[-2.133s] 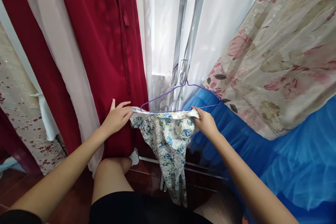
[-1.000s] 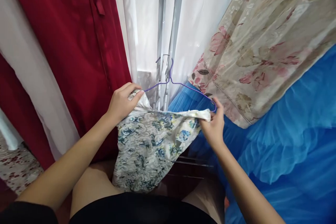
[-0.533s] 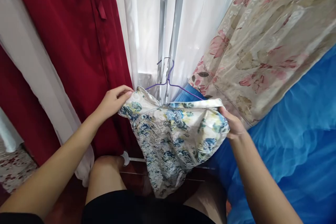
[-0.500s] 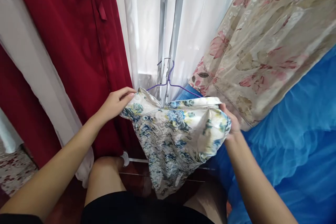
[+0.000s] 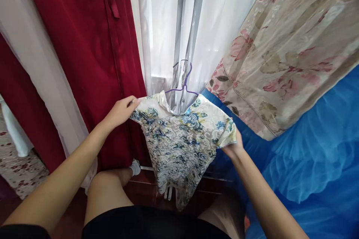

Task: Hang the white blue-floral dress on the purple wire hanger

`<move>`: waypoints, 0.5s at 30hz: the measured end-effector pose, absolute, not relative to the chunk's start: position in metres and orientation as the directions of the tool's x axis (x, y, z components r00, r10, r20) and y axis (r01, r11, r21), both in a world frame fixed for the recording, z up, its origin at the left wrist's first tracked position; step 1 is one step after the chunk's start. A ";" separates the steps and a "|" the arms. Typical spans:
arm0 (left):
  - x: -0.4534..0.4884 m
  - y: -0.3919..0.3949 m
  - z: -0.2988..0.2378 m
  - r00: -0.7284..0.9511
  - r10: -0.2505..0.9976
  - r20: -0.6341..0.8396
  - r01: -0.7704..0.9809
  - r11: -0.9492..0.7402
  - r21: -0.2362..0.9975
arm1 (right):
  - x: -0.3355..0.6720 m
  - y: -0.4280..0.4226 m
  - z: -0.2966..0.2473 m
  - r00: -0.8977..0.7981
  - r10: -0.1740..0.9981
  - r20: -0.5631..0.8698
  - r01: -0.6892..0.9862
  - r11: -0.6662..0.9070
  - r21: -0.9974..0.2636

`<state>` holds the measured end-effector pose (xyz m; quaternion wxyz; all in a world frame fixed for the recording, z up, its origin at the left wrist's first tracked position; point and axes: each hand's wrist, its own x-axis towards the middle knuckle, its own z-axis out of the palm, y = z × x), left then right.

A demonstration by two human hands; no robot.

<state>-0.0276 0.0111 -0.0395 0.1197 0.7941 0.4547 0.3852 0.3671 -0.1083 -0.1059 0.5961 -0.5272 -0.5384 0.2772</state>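
Observation:
A small white dress with a blue and green floral print (image 5: 182, 138) hangs on a purple wire hanger (image 5: 183, 84), whose hook is caught on a shiny metal rail upright (image 5: 182, 41). My left hand (image 5: 120, 112) pinches the dress's left shoulder. My right hand (image 5: 234, 145) is mostly hidden behind the right sleeve edge and grips it from below. Both shoulders of the dress now sit over the hanger's arms.
Dark red garments (image 5: 92, 52) and sheer white ones (image 5: 159, 26) hang to the left and behind. A beige floral fabric (image 5: 294, 44) and a blue tulle skirt (image 5: 308, 149) fill the right. My knees (image 5: 109, 186) are below, over a dark wooden floor.
The dress went from draped over the hanger's bottom bar to pulled up over both hanger arms. My right hand slid down to the right sleeve edge; the left stays at the left shoulder.

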 end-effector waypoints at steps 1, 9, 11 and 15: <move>-0.035 0.013 -0.049 0.244 0.836 0.492 0.583 -0.532 0.614 | 0.369 -0.115 -0.101 0.274 0.911 0.307 0.161 0.272 -0.949; 0.003 0.000 -0.022 -0.279 0.717 0.639 0.018 -0.662 0.750 | 0.354 -0.141 -0.043 0.430 0.860 0.274 -0.074 0.336 -0.939; 0.016 -0.015 -0.001 -0.207 0.620 0.757 0.108 -0.754 0.647 | 0.353 -0.153 -0.038 0.495 0.824 0.278 -0.131 0.386 -0.913; 0.030 -0.042 0.007 0.156 0.402 0.902 0.529 -0.805 0.268 | 0.348 -0.204 -0.066 0.617 0.728 0.297 -0.165 0.489 -0.857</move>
